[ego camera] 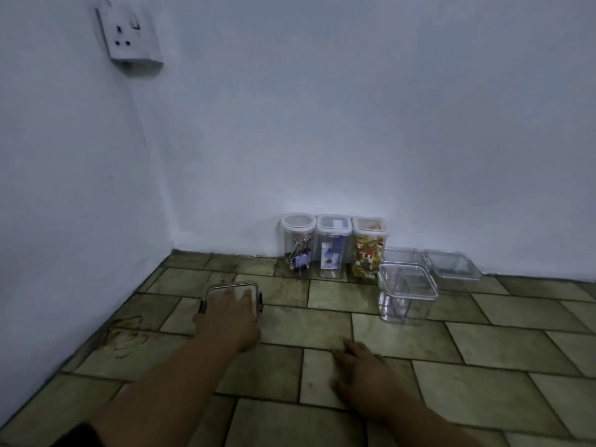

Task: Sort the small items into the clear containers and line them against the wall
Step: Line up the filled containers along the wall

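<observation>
Three lidded clear containers stand in a row against the wall: one with binder clips (pixel 298 245), one with a small blue-and-white box (pixel 333 246), one with colourful pieces (pixel 368 250). An open clear container (pixel 407 293) with a divider inside stands in front and to the right of them. Behind it sit another clear container (pixel 403 254) and a low lidded one (pixel 451 264). My left hand (pixel 230 317) lies flat on a clear lid with dark side clips (pixel 232 290) on the floor. My right hand (pixel 361 369) rests flat on the tiles, holding nothing.
The floor is greenish tile meeting white walls in a corner at the left (pixel 174 246). A wall socket (pixel 129 33) is mounted high on the left wall.
</observation>
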